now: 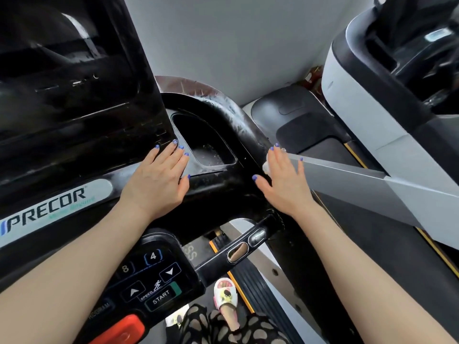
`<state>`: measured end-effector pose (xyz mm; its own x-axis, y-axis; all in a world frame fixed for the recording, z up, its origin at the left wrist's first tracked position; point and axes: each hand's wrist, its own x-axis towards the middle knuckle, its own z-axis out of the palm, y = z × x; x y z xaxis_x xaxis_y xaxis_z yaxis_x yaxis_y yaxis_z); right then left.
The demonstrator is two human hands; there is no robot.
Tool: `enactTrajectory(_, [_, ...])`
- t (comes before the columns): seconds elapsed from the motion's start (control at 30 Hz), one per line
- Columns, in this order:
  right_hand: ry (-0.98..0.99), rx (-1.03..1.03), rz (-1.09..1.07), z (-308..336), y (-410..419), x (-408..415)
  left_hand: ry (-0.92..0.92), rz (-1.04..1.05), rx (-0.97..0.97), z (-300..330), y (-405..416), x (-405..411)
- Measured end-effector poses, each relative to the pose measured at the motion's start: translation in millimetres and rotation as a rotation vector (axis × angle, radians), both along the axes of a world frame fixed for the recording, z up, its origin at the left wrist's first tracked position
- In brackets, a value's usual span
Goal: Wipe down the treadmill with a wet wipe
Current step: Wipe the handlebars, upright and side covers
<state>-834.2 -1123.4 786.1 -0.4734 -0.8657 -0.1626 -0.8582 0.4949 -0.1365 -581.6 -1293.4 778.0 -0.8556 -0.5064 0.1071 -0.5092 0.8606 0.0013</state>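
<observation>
Two hands are at work on the glossy black plastic treadmill console, and we place everything from its deep oval cup-holder recess. Nearest to us, below that recess, lies the dark keypad with white START and arrow keys; we should keep a damp cloth off those buttons unless we mean to clean them, since a press might start the belt.

Just left of the recess, our left hand rests flat with straight, spread fingers, touching the console edge and the foot of the dark display screen; it holds nothing and serves well as a brace.

Just right of the recess, our right hand presses down with straight fingers on the small crumpled white wet wipe, which peeks out under the palm on the black curved side arm. Whether any finger curls around it, we cannot tell.

Beyond the recess, that arm shows pale streaks, so long overlapping strokes with steady, even pressure should clear them. Further right stands a grey and black neighbouring machine.
</observation>
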Motion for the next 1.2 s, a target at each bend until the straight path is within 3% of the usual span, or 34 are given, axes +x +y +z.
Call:
enactTrajectory(0.27, [0.175, 0.009, -0.162, -10.3, -20.4, 12.1, 0.009, 0.001, -0.001, -0.3, -0.2, -0.4])
enactTrajectory(0.4, [0.051, 0.054, -0.278, -6.4, -65.3, -13.8, 0.007, 0.008, 0.0, 1.1, 0.2, -0.3])
enactTrajectory(0.7, [0.278, 0.038, -0.105, -19.2, 24.5, 44.6, -0.015, 0.014, 0.01, 1.9, 0.3, 0.2])
enactTrajectory(0.93, [0.178, 0.02, -0.194, -13.0, -42.9, 14.6, -0.024, 0.013, 0.023, 3.6, 0.7, 0.6])
enactTrajectory(1.1, [0.213, -0.056, 0.087, -8.5, -27.7, -3.1, -0.022, 0.013, 0.026, 3.5, -0.1, 0.4])
enactTrajectory(1.2, [0.312, -0.273, 0.209, -13.9, -1.3, -10.5, -0.004, 0.011, 0.024, 2.2, -0.1, -0.4])
